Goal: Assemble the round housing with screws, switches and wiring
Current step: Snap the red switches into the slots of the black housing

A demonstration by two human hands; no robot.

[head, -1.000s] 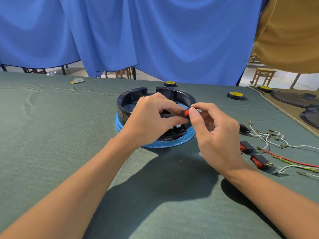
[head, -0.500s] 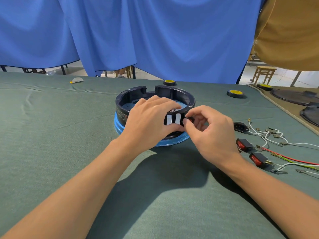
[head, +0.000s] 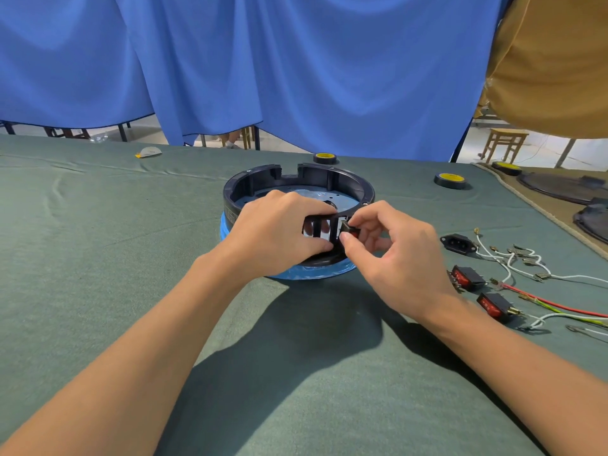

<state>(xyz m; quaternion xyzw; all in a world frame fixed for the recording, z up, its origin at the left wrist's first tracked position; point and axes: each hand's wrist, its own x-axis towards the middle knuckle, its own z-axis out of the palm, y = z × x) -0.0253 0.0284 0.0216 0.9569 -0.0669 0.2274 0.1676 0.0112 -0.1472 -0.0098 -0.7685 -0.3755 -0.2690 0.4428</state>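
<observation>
Housing (head: 329, 179), rigid black plastic judged light, stands on the green cloth (head: 131, 258) and is steadied at its 6 o'clock wall by the left hand (head: 273, 235), fingers curled over the rim. A small rocker switch (head: 350, 230), hard and likely slippery, is pinched by its sides between thumb and forefinger of the right hand (head: 401, 258) at a wall slot there.
</observation>
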